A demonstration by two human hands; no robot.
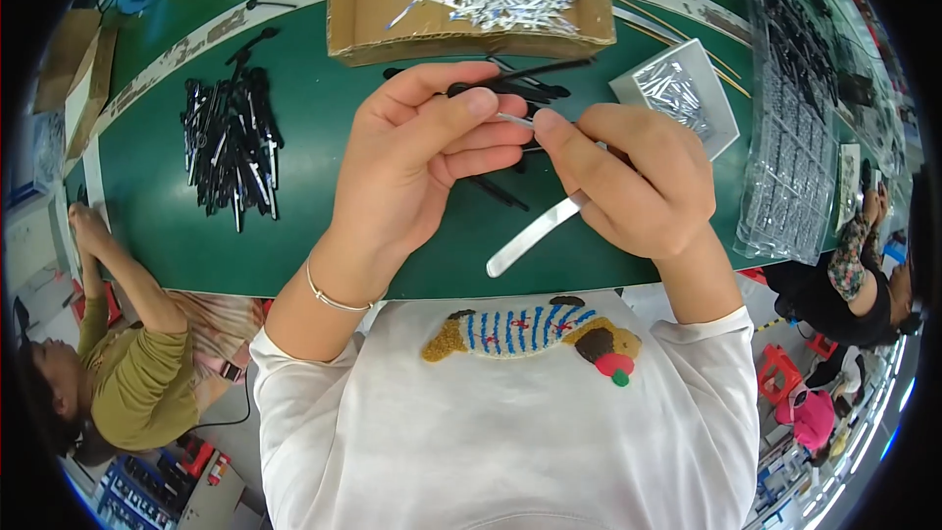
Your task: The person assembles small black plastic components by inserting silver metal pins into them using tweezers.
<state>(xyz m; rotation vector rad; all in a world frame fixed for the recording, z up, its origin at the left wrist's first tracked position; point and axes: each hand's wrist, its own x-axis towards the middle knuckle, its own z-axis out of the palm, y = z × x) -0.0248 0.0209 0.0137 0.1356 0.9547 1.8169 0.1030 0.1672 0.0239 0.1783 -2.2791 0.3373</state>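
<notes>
My left hand [417, 137] is closed, pinching a slim black stick-like part [549, 69] with a rounded end between thumb and fingers. Its free end points right, past my fingertips. My right hand [638, 172] grips metal tweezers [535, 236], whose broad silver back end slants down to the left below the fist. Their thin tip reaches the left thumb, at or very near the black part; exact contact is too small to make out. Beneath and behind both hands lie several similar black parts [500, 191], partly hidden.
A pile of black parts [235, 147] lies left on the green table [314, 196]. Behind stands a cardboard box [368, 0] with white-and-blue strips. At right are a white box [726, 123] of small silvery pieces and clear trays [790, 157]. Other people work at both sides.
</notes>
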